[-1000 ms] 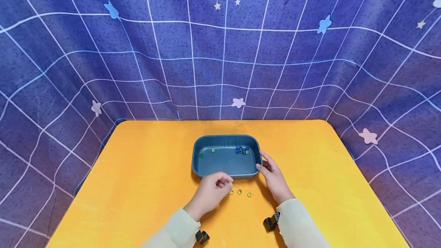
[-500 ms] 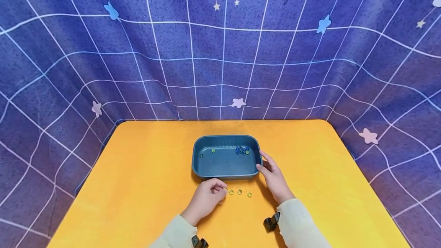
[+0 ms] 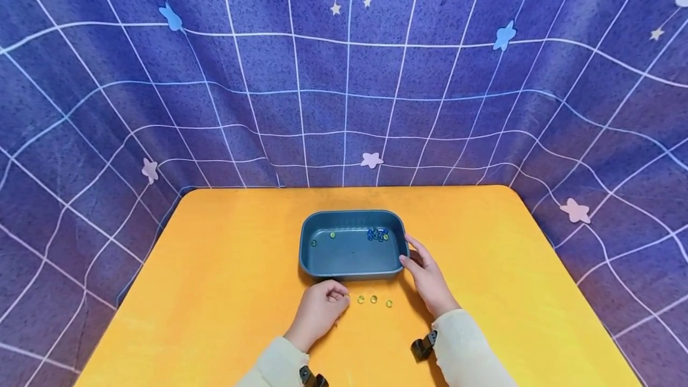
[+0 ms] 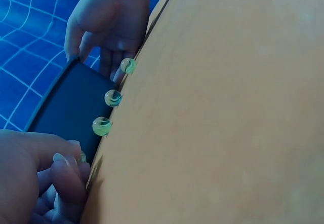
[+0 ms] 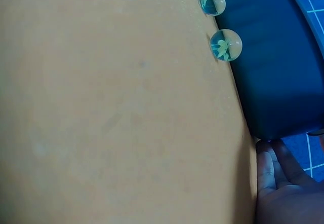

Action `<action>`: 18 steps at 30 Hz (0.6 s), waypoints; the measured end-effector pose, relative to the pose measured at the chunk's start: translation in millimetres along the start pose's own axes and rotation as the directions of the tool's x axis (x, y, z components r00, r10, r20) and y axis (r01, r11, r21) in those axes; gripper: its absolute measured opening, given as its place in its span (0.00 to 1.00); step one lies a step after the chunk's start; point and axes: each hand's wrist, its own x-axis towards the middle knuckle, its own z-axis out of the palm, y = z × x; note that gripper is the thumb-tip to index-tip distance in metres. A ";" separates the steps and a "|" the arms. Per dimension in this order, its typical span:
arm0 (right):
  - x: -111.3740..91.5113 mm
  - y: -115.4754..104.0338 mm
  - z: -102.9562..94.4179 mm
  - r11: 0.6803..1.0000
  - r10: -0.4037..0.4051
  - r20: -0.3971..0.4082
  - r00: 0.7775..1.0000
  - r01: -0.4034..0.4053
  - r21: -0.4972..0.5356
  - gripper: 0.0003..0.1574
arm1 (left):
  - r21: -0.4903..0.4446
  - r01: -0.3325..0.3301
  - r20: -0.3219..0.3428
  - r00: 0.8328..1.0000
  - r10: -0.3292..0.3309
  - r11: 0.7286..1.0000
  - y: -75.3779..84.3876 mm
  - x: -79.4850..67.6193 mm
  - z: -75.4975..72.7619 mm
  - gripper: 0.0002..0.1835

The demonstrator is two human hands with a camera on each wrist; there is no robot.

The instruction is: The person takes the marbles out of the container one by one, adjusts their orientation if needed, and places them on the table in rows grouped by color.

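In the head view my left hand (image 3: 321,310) is low over the table, just in front of a dark blue rectangular box (image 3: 352,276). Its thumb and forefinger pinch a clear glass marble (image 4: 82,157), mostly hidden by the fingertips in the left wrist view. To the right of that hand, a row of three yellowish glass marbles (image 3: 374,300) lies on the table along the box's near side. My right hand (image 3: 427,282) holds the box's right end, thumb at the rim and fingers along the outer wall.
Inside the box, a cluster of several blue and yellow-green marbles (image 3: 378,235) sits at the right. Two single marbles, a yellow-green one (image 3: 332,235) and a dark one (image 3: 314,243), lie at the left. A blue patterned curtain (image 3: 344,106) surrounds the yellow table (image 3: 226,267).
My left hand has drawn left and slightly toward me with its marble, away from the row. My right hand, the box and the three marbles keep their places.
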 end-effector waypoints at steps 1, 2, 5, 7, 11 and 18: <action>0.2 0.0 0.0 1.000 0.000 -0.001 1.000 0.000 0.001 0.35 | 0.003 0.000 -0.001 1.000 0.000 1.000 -0.4 0.1 0.4 0.04; 0.0 -0.5 0.0 1.000 0.001 -0.002 1.000 -0.001 0.003 0.35 | 0.008 -0.005 -0.002 1.000 0.005 1.000 -0.7 0.1 0.7 0.04; 0.3 0.0 -0.3 1.000 0.001 -0.003 1.000 -0.001 -0.001 0.35 | 0.015 -0.009 0.000 1.000 0.009 1.000 -1.5 0.0 1.4 0.04; 1.0 0.5 -0.2 1.000 0.001 -0.006 1.000 -0.001 -0.001 0.35 | 0.019 -0.015 0.003 1.000 0.015 1.000 -1.6 0.1 1.6 0.04; 1.9 1.3 -0.1 1.000 -0.005 -0.009 1.000 0.005 0.000 0.34 | 0.046 -0.029 0.008 1.000 0.029 0.999 -1.7 0.4 2.2 0.03; 2.0 2.1 -1.0 1.000 -0.020 -0.008 1.000 0.020 -0.001 0.34 | 0.076 -0.029 0.013 1.000 0.028 0.997 -0.7 0.6 4.0 0.03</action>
